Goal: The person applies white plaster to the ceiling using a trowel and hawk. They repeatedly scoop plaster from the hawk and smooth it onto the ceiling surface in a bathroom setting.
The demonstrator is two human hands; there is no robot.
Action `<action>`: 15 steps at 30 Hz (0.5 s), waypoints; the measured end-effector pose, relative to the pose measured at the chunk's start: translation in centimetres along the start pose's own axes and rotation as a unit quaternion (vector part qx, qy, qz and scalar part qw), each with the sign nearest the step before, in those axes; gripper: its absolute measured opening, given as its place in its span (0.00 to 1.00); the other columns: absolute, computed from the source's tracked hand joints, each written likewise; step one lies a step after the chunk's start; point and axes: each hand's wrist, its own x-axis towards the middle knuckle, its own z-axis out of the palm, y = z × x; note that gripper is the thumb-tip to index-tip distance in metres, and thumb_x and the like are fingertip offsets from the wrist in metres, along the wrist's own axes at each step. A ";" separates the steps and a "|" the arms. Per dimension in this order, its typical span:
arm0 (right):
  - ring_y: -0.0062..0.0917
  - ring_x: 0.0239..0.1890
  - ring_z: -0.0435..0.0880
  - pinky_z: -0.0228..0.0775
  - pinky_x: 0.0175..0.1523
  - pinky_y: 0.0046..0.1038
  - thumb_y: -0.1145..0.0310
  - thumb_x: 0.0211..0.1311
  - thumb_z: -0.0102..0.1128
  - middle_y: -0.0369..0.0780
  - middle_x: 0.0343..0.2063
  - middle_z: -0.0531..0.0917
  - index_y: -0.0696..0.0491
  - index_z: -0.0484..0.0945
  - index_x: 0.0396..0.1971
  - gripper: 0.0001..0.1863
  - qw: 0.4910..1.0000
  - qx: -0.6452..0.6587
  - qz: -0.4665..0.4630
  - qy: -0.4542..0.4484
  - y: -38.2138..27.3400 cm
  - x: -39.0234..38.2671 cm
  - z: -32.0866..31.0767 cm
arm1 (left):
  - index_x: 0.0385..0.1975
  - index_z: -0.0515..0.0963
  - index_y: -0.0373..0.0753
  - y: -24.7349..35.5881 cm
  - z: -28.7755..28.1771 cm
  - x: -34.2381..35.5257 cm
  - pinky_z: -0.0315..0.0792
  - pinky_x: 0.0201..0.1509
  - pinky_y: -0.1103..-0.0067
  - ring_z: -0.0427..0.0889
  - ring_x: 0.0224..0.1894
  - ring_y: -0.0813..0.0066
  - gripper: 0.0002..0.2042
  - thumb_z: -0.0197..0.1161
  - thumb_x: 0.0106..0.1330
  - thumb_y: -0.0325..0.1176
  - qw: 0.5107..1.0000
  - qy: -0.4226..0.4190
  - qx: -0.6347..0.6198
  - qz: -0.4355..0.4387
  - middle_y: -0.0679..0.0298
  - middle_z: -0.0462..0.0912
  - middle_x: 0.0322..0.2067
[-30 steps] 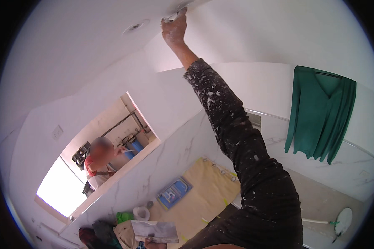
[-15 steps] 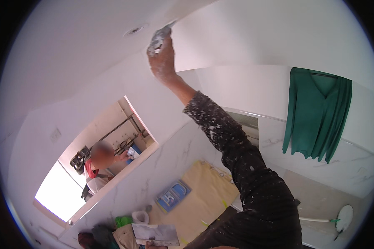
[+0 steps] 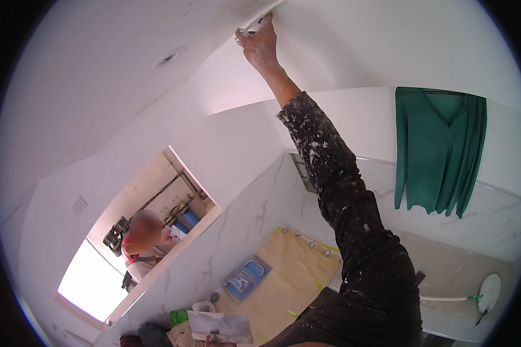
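Note:
My right hand (image 3: 259, 43), dusted with white, is raised high to where the ceiling meets the wall. Its fingers are closed on a putty knife (image 3: 257, 22), seen nearly edge-on, whose thin blade lies up against that corner. Low in the view, my left hand (image 3: 216, 342) grips the lower edge of a flat metal plate (image 3: 226, 327). Greyish smears show on the plate. Most of the left hand is cut off by the picture's lower edge.
A green long-sleeved top (image 3: 440, 147) hangs on the wall at right. Below lies a yellowish sheet (image 3: 298, 254) with a blue package (image 3: 247, 279) on it. Beyond a wall opening at left, another person (image 3: 143, 243) is present. A recessed ceiling light (image 3: 169, 58) sits overhead.
My right hand with the putty knife has moved up and to the right along the ceiling corner. My left hand still holds the plate low down. The view has shifted slightly.

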 end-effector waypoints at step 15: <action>0.33 0.38 0.83 0.80 0.40 0.29 0.74 0.52 0.70 0.50 0.48 0.75 0.68 0.55 0.60 0.40 0.982 -0.153 -0.057 0.093 -4.4 -1.3 3.0 | 0.54 0.72 0.33 -0.5 0.7 -1.5 0.58 0.71 0.59 0.69 0.61 0.55 0.22 0.52 0.61 0.36 1.000 -0.008 0.004 0.016 0.52 0.75 0.54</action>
